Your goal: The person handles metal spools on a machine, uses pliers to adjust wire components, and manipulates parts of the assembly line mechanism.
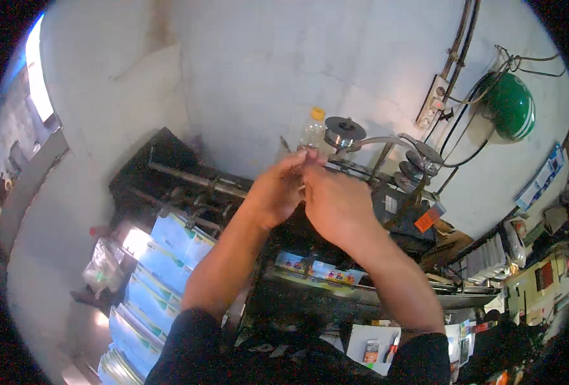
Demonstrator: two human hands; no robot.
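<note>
My left hand (276,190) and my right hand (337,197) meet in front of a dark machine (223,186), fingertips together. Both sets of fingers are closed in a pinch. Whatever lies between them is hidden or too small to make out. Just behind the fingertips stand a clear bottle (312,133) with a yellow cap and a spool of shiny wire (344,133). To the right of my right hand, several metal discs (416,170) sit on the machine under a curved arm (384,141). Below the hands, printed sheets (316,268) lie along the machine's bed.
Light-blue printed booklets (156,282) stand in a row at the left, beside a plastic bag (103,266). A power strip (432,102), cables and a green domed object (512,106) hang on the wall. An orange tag (429,217) is at the machine's right. Paper stacks (487,258) lie farther right.
</note>
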